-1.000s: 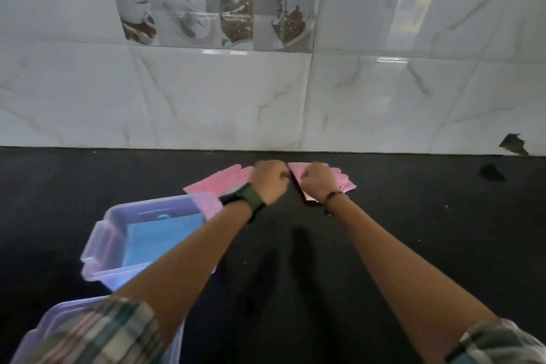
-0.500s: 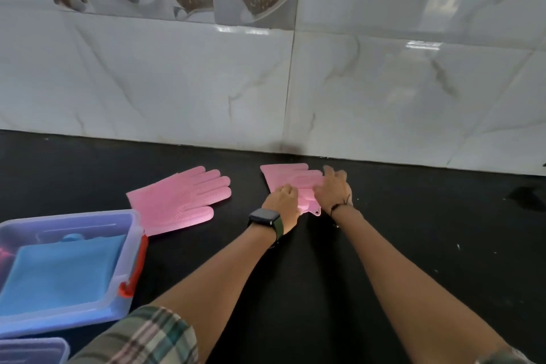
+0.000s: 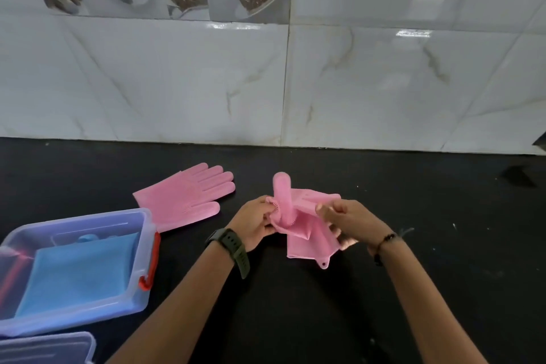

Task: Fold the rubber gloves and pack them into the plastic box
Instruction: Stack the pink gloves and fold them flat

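Gloves, pink rubber, two of them: one glove (image 3: 307,216) was up in our hands near the middle of the black tabletop (image 3: 325,304), the other glove (image 3: 186,198) lay flat to the left, fingers spread and pointing toward the wall, cuff end touching the far right corner of the box (image 3: 141,301). Our left hand (image 3: 254,224) had its fingers closed on the held glove's bunched left edge, with one glove finger sticking up just beside it. Our right hand (image 3: 345,221) had its fingers curled and pinching the right side of the same glove. The cuff hung down between the hands, its small hang tab touching or nearly touching the tabletop; we could not tell which. The box was clear plastic, open, at left, with a red latch (image 3: 149,269) on its right end and a blue cloth (image 3: 79,275) lying inside. No glove was in the box. A clear lid (image 3: 47,347) sat at the bottom left, just in front of the box. We wore a dark watch (image 3: 229,248) on the left wrist and a bead bracelet (image 3: 384,241) on the right. Marble wall tiles (image 3: 177,83) ran behind the tabletop.
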The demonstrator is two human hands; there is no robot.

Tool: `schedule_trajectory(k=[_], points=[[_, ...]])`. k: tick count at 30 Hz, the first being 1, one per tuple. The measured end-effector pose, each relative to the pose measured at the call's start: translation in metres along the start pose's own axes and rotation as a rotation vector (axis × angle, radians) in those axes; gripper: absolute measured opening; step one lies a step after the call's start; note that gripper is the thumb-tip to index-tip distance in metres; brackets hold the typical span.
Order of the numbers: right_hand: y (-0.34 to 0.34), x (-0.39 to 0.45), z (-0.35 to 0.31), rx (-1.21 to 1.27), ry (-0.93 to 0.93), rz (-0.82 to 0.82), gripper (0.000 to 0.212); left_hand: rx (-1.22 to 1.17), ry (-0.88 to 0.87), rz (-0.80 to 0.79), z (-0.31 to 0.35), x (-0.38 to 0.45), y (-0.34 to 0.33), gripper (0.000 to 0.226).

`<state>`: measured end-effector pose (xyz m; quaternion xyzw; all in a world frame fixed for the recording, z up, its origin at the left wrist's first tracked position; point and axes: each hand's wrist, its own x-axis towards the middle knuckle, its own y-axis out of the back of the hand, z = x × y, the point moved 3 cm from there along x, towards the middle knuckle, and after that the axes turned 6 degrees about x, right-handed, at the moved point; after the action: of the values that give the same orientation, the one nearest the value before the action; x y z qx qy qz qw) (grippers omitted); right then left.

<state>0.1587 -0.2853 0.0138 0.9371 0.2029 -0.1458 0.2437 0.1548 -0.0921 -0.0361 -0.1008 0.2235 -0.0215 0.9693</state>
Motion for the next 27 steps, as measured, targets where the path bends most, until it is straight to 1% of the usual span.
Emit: schedule_trajectory(k=[1,2,4,5,6,8,9,11,12,14,16,18,21,23,25,27], points=[[-0.007,-0.002,0.004,-0.037,0.014,0.068,0.041,-0.074,0.028,0.018,-0.003,-0.001,0.003,0.023],[-0.013,-0.003,0.006,-0.05,0.024,0.134,0.048,-0.146,0.051,0.052,-0.004,0.0,0.005,0.022],[-0.024,-0.001,0.009,-0.065,-0.011,0.24,0.067,-0.247,0.088,0.129,-0.004,0.002,0.007,0.022],[-0.028,0.001,0.01,-0.084,-0.04,0.271,0.071,-0.264,0.096,0.164,-0.002,0.004,0.008,0.022],[-0.031,0.003,0.012,-0.112,-0.068,0.291,0.07,-0.261,0.093,0.196,0.0,0.005,0.009,0.022],[-0.035,0.003,0.013,-0.137,-0.113,0.321,0.057,-0.259,0.067,0.237,0.005,0.006,0.01,0.024],[-0.037,-0.001,0.014,-0.097,-0.133,0.324,0.05,-0.265,0.063,0.247,0.008,0.007,0.011,0.028],[-0.044,-0.018,0.02,0.058,-0.178,0.288,0.038,-0.256,0.079,0.269,0.013,0.009,0.016,0.036],[-0.049,-0.029,0.024,0.094,-0.199,0.27,0.032,-0.243,0.086,0.28,0.014,0.009,0.017,0.036],[-0.063,-0.052,0.033,0.069,-0.224,0.246,0.028,-0.247,0.088,0.292,0.018,0.006,0.015,0.033],[-0.079,-0.07,0.035,-0.01,-0.192,0.252,0.037,-0.224,0.083,0.282,0.02,0.006,0.006,0.036],[-0.082,-0.082,0.029,-0.134,-0.102,0.361,0.043,-0.209,0.078,0.267,0.023,0.006,-0.009,0.04],[-0.061,-0.099,0.007,-0.299,-0.028,0.565,0.036,-0.317,0.069,0.193,0.036,0.003,-0.03,0.039],[-0.043,-0.112,-0.008,-0.42,0.006,0.684,0.032,-0.367,0.064,0.101,0.05,0.004,-0.044,0.038],[-0.029,-0.124,-0.022,-0.54,0.073,0.768,0.028,-0.382,0.04,-0.005,0.065,0.005,-0.058,0.037],[-0.021,-0.132,-0.037,-0.684,0.196,0.836,0.019,-0.392,0.003,-0.064,0.078,0.006,-0.067,0.036]])
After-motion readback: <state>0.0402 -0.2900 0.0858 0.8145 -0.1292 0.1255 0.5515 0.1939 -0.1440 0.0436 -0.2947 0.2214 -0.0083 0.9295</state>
